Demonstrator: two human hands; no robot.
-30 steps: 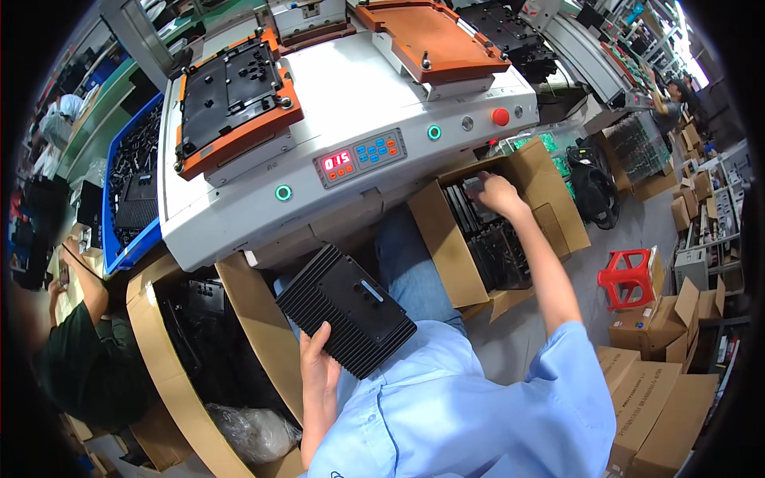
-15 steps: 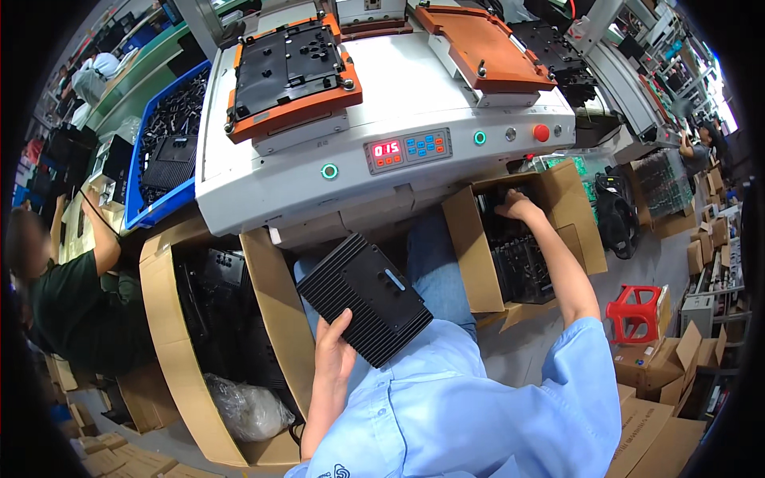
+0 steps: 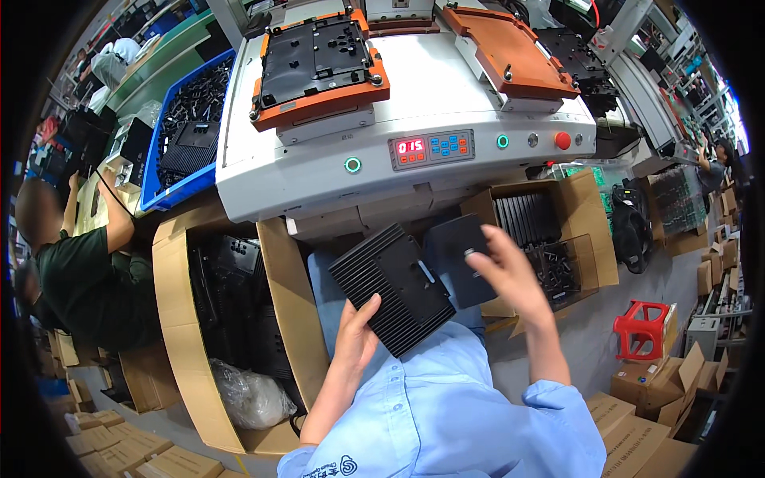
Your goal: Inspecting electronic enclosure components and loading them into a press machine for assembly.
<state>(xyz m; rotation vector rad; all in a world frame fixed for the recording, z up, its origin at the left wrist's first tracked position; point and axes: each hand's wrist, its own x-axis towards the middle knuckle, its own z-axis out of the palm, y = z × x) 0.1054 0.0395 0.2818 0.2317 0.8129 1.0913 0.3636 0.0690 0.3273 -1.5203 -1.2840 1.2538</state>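
A black plastic housing (image 3: 392,288) with ribbed sides and a small light-coloured strip on its face rests tilted in my left hand (image 3: 355,338). The thumb of that hand lies over the near edge, and its other fingers are hidden underneath. To the right, my right hand (image 3: 514,275) grips a flat, smooth black panel (image 3: 450,251) by its right side. The panel's left edge is close beside the housing; whether they touch I cannot tell. Both parts are above my lap, in front of the machine.
At the right, a cardboard box (image 3: 599,239) holds upright black panels and small black parts. Another cardboard box (image 3: 171,287) at the left contains black housings. Ahead stands a white machine (image 3: 319,187) with two orange fixtures (image 3: 510,60), beside a blue bin (image 3: 151,171). A co-worker sits far left.
My right hand has come out of the right-hand box with a flat black panel and moved left, near the housing. My left hand still holds the housing. The view has shifted slightly.
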